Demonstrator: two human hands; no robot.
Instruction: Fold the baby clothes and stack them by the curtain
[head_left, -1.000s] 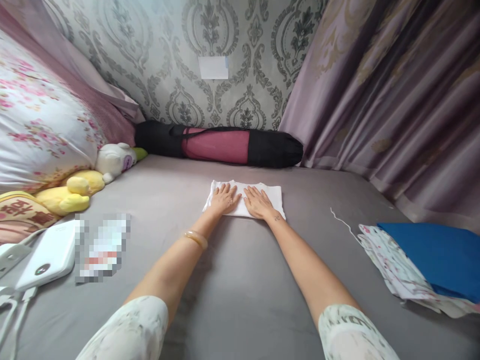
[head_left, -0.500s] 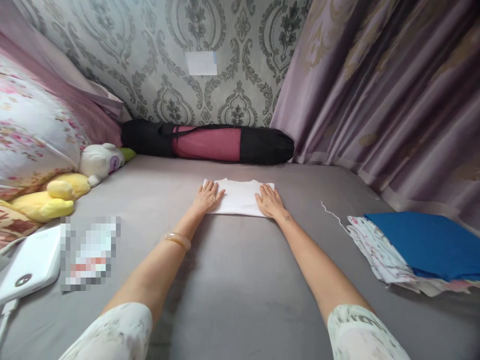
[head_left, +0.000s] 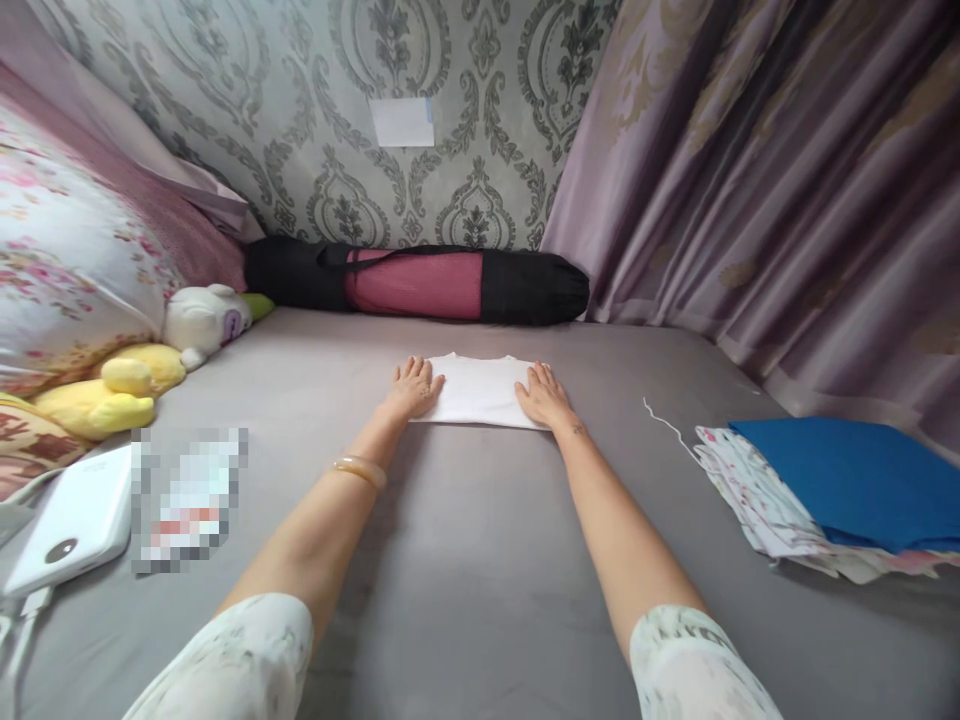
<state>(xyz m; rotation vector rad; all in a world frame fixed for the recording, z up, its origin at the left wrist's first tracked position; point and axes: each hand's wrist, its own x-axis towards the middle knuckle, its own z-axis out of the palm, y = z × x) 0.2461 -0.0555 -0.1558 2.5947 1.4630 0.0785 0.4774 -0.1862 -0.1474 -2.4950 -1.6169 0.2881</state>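
A folded white garment point(head_left: 480, 390) lies flat on the grey bed sheet point(head_left: 480, 560), a shallow neckline-like curve along its far edge. On its left end rests my left hand point(head_left: 416, 388), palm down with the fingers stretched forward. My right hand point(head_left: 544, 394) presses the right end in the same way, thumb spread toward the middle. Neither hand grips the cloth. What lies under the palms is hidden.
Folded clothes with a blue piece point(head_left: 855, 480) on top lie at the right, a white cord point(head_left: 667, 428) beside them. Left are a white power bank point(head_left: 75, 515), a blurred packet point(head_left: 191, 500) and plush toys point(head_left: 199, 325). A black-and-red long bag point(head_left: 412, 285) lies along the wall.
Both hands have slid slightly outward toward the garment's side edges, showing more of the white cloth between them. The garment keeps its shape and place.
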